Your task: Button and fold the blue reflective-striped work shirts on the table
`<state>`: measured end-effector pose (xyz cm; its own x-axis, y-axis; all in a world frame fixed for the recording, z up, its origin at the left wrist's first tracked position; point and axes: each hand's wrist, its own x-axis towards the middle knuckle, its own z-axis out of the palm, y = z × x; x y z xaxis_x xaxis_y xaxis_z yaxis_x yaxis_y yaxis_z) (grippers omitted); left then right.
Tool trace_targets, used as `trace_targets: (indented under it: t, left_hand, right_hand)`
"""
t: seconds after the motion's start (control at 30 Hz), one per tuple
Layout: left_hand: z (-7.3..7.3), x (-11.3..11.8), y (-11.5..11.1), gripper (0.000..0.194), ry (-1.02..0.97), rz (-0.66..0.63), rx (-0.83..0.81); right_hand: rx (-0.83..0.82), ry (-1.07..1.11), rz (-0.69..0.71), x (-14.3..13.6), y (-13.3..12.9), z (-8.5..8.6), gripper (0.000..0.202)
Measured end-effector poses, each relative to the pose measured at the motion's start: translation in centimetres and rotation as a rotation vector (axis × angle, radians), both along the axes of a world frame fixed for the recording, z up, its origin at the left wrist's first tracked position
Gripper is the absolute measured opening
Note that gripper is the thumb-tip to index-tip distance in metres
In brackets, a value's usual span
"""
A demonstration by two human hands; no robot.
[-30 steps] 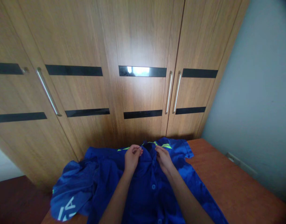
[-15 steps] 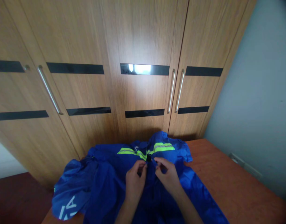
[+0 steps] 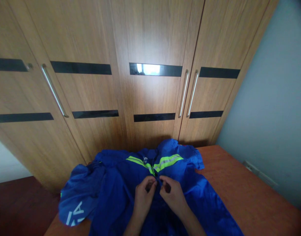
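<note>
The blue jacket (image 3: 118, 183) lies on the table (image 3: 238, 183), bottom middle of the frame. The left hand (image 3: 143, 196) and the right hand (image 3: 173, 195) each pinch its front, just beside each other; I can't tell what small bit they hide. If a pinch is too soft, the cloth could slip out. If one side gets pulled more, the yellow stripes (image 3: 168, 162) could sit crooked. A hard tug could drag the blue bundle (image 3: 78, 190), lower left, off the edge

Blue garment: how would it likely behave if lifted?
The blue garment is probably floppy, since it lies in soft folds. It would likely droop from the left hand and right hand, which seem to pinch only small bits.
</note>
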<state>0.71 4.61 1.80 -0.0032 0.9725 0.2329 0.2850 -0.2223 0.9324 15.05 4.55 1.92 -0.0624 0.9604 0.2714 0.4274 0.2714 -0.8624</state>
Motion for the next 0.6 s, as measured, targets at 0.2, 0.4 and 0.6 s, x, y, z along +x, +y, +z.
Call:
trace_targets:
  t: [0.2,0.4,0.6]
  left_hand:
    - [-0.4,0.1,0.0,0.018,0.024,0.000,-0.005]
    - [-0.6,0.2,-0.1,0.017,0.103,0.005,0.022]
    - [-0.2,0.2,-0.3,0.018,-0.018,-0.031,-0.022]
  right_hand:
    - [-0.032,-0.045,0.049,0.2,0.0,0.0,0.040]
    - [-0.070,-0.117,0.144,-0.2,-0.3,0.9,0.045]
    - [-0.119,-0.143,0.182,-1.0,-1.0,0.8,0.057]
